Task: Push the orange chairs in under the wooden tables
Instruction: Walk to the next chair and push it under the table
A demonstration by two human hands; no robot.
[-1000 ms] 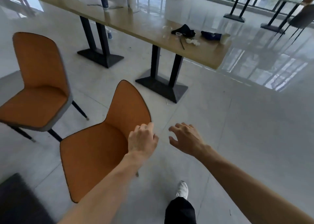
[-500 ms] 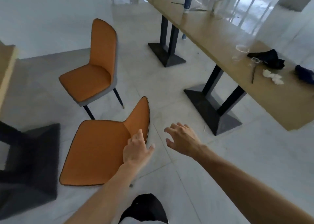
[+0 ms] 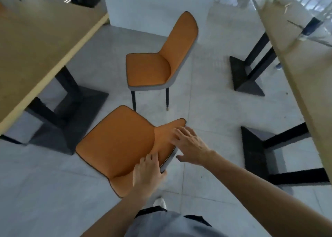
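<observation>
Two orange chairs stand in the aisle between two wooden tables. The near chair point(image 3: 116, 143) is just below me, its seat toward the left table point(image 3: 45, 44). My left hand point(image 3: 147, 175) grips the lower edge of its backrest, fingers on the orange front and thumb behind. My right hand point(image 3: 188, 143) lies over the backrest's upper edge with spread fingers touching the front and the thumb behind the edge. The far chair point(image 3: 149, 69) stands free farther up the aisle, also facing left. The right table point(image 3: 305, 75) runs along the right side.
Black pedestal bases sit under the left table point(image 3: 71, 114) and the right table point(image 3: 246, 78), with another base point(image 3: 260, 152) nearer me. A white pillar point(image 3: 158, 6) stands behind the far chair. My shoe point(image 3: 159, 202) is on the grey tiled floor.
The view has swung left, bringing the left table in. The near chair has turned its seat toward that table. My right hand, free before, now lies on the backrest; my left hand stays on it.
</observation>
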